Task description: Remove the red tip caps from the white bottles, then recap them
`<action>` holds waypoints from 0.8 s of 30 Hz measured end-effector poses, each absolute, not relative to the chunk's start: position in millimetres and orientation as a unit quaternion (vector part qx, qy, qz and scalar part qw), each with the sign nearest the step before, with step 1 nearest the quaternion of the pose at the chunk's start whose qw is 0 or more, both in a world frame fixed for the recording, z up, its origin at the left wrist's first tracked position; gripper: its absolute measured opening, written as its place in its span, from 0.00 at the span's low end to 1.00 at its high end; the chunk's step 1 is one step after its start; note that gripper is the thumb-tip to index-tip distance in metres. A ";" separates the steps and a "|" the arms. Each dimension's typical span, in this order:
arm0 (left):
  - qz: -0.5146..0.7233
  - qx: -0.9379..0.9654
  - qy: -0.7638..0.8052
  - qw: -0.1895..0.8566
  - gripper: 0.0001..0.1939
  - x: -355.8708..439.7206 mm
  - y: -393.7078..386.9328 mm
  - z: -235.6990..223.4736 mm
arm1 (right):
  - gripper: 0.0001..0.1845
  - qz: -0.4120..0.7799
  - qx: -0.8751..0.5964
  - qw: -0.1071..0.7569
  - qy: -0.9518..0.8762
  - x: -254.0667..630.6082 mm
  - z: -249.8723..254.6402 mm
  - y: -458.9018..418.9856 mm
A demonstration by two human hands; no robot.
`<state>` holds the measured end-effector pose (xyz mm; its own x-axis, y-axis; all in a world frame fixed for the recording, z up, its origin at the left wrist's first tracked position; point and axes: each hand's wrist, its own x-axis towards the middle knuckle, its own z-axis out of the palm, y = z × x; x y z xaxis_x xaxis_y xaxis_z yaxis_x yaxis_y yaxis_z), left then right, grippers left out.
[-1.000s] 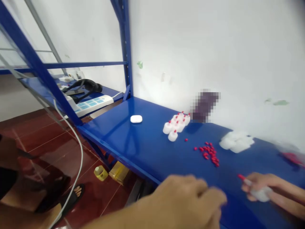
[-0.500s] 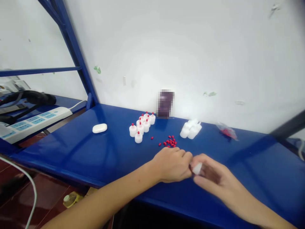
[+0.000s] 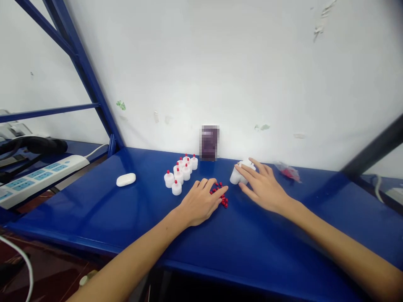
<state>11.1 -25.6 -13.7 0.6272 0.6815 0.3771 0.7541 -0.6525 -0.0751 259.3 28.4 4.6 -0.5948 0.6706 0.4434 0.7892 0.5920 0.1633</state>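
My left hand point(image 3: 201, 202) hovers over or touches a loose pile of small red caps point(image 3: 225, 202). Its fingers are apart, curled slightly downward, and partly cover the pile. My right hand point(image 3: 263, 186) spreads its fingers over a cluster of white plastic bottles point(image 3: 235, 175) at the back of the blue table. Fingertips lie on or just above these bottles; contact is hard to judge. Left of the caps stand several small white bottles with red tips point(image 3: 176, 187), upright and grouped in rows.
A white rounded case point(image 3: 126, 180) lies on the table's left part. Against the wall leans a blurred dark purple object point(image 3: 209, 143). A clear bag with red pieces point(image 3: 288, 172) rests at the back right. A white power strip point(image 3: 42, 178) sits beyond the left edge.
My hands have come apart from a joint grip on a blurred object with a white part. The left went left to the red caps, the right up to the white bottles. The view shifted slightly.
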 end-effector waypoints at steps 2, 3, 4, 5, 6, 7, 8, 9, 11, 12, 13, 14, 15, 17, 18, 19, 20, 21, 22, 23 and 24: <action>-0.161 -0.893 -0.408 0.099 0.22 9.6 -24.5 -16.7 | 0.27 -0.195 -0.416 0.159 -0.874 257.4 -2.0 31.3; -0.162 -0.892 -0.411 0.090 0.22 8.7 -23.7 -17.7 | 0.27 -0.201 -0.417 0.156 -0.872 257.4 -4.7 31.8; -0.163 -0.892 -0.413 0.080 0.23 7.9 -22.8 -18.3 | 0.28 -0.204 -0.418 0.153 -0.872 257.7 -6.9 32.0; -0.166 -0.892 -0.414 0.072 0.23 7.3 -22.0 -18.4 | 0.28 -0.207 -0.418 0.151 -0.872 258.1 -8.5 32.1; -0.170 -0.891 -0.415 0.065 0.23 7.0 -21.7 -17.8 | 0.28 -0.208 -0.417 0.149 -0.872 258.5 -9.5 32.4; -0.177 -0.890 -0.416 0.058 0.22 7.2 -22.2 -16.7 | 0.28 -0.209 -0.416 0.148 -0.873 258.7 -10.0 32.6; -0.188 -0.888 -0.417 0.051 0.21 8.1 -23.9 -15.0 | 0.28 -0.209 -0.414 0.148 -0.873 258.6 -10.2 32.9; -0.199 -0.886 -0.416 0.041 0.20 10.0 -27.0 -12.9 | 0.28 -0.210 -0.412 0.149 -0.874 258.4 -10.1 33.1; -0.218 -0.888 -0.406 0.013 0.19 17.7 -38.0 -9.1 | 0.28 -0.209 -0.404 0.151 -0.878 257.9 -9.2 32.9; -0.222 -0.891 -0.395 -0.005 0.19 23.7 -45.3 -8.1 | 0.28 -0.208 -0.400 0.153 -0.879 258.0 -8.4 32.4; -0.221 -0.897 -0.381 -0.026 0.19 31.2 -53.4 -8.1 | 0.28 -0.206 -0.397 0.158 -0.880 258.7 -7.3 31.5; -0.217 -0.903 -0.367 -0.048 0.19 40.0 -61.5 -9.4 | 0.28 -0.204 -0.396 0.167 -0.880 260.1 -5.9 30.3; -0.204 -0.909 -0.355 -0.072 0.21 50.0 -69.2 -12.0 | 0.27 -0.200 -0.396 0.182 -0.877 262.2 -4.3 28.7; -0.184 -0.906 -0.365 -0.111 0.28 72.5 -82.2 -19.8 | 0.25 -0.189 -0.395 0.224 -0.871 268.7 -0.5 24.8; -0.178 -0.895 -0.388 -0.127 0.32 84.5 -87.7 -24.2 | 0.24 -0.182 -0.391 0.249 -0.867 272.8 1.2 22.8; -0.175 -0.882 -0.414 -0.141 0.36 96.6 -92.8 -28.2 | 0.22 -0.174 -0.384 0.273 -0.865 277.2 2.6 20.8; -0.172 -0.873 -0.429 -0.153 0.39 108.4 -98.1 -31.4 | 0.20 -0.165 -0.375 0.295 -0.863 281.5 3.5 18.9; -0.171 -0.870 -0.433 -0.163 0.41 119.5 -103.7 -33.6 | 0.18 -0.156 -0.364 0.314 -0.863 285.6 3.8 17.2; -0.170 -0.877 -0.414 -0.173 0.42 129.4 -110.1 -34.7 | 0.17 -0.147 -0.352 0.330 -0.864 289.2 3.5 15.6; -0.166 -0.896 -0.368 -0.185 0.39 137.7 -117.2 -34.7 | 0.15 -0.138 -0.340 0.343 -0.865 292.0 2.7 14.0; -0.162 -0.915 -0.313 -0.197 0.33 144.1 -124.8 -33.7 | 0.14 -0.129 -0.329 0.353 -0.866 293.8 1.4 12.2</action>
<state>144.1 -124.8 -33.7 0.7510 0.6373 0.1726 0.5096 -0.7257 0.4622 293.8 12.2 1.4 -0.5346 0.4791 0.6961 0.6612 0.7501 -0.0084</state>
